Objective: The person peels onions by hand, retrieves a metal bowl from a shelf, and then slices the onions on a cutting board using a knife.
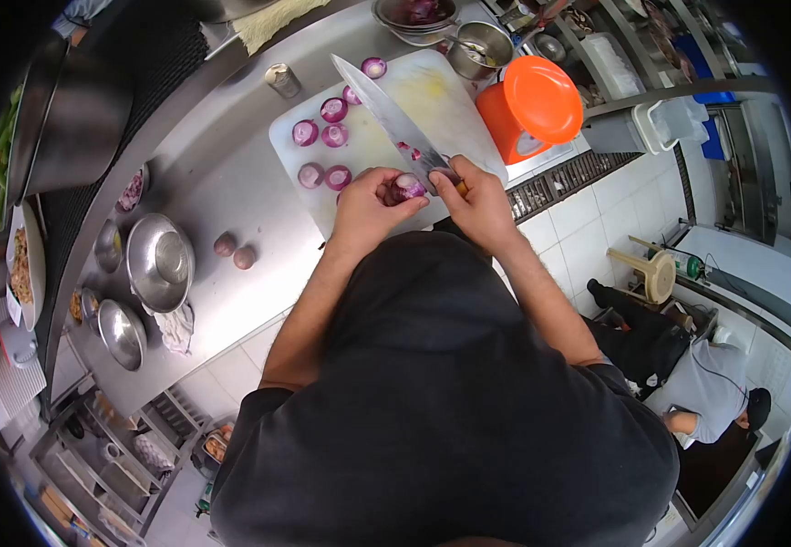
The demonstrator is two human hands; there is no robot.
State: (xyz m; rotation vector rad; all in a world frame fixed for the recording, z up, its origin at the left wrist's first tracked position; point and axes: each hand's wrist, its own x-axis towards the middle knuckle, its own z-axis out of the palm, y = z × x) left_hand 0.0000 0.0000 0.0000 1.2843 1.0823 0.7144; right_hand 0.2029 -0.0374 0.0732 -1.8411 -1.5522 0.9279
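Note:
A red onion piece is in the fingers of my left hand, over the near edge of the white cutting board. My right hand grips a large knife by its handle, the broad blade pointing up and to the left across the board. Reddish bits of onion stick to the blade near the handle. The onion piece is right beside the heel of the blade; whether they touch I cannot tell. Several purple onion halves lie on the board's left side and top.
An orange kitchen scale stands right of the board, a metal pot behind it. Steel bowls and two brown round items lie on the steel counter at left. A seated person is at the lower right.

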